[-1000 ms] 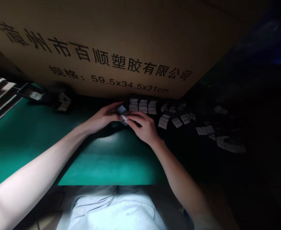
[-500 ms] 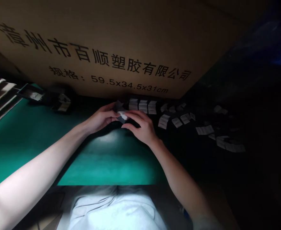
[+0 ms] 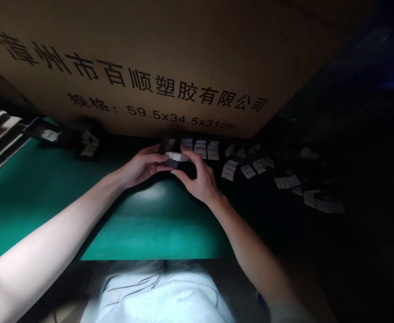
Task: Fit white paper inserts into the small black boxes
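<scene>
My left hand [image 3: 140, 168] is closed around the left side of a small dark box [image 3: 172, 164], held over the green mat. The lid of the box looks raised at the back. A folded white piece [image 3: 177, 156] sits at the top of the box, under my left thumb. My right hand [image 3: 201, 178] grips the right end, thumb low at the front and fingertips up by the white piece. What lies beneath that piece is hidden.
A large printed cardboard carton [image 3: 143, 67] stands behind the green mat [image 3: 123, 224]. Several folded white pieces [image 3: 213, 150] lie in dim rows to the right. Two dark open boxes, one of them an open box [image 3: 86, 147], stand at the left.
The dark box has turned from tilted to nearly level. The white piece now lies flatter across its top. My right fingers have shifted slightly right and up, and the thumb has come to the box's front.
</scene>
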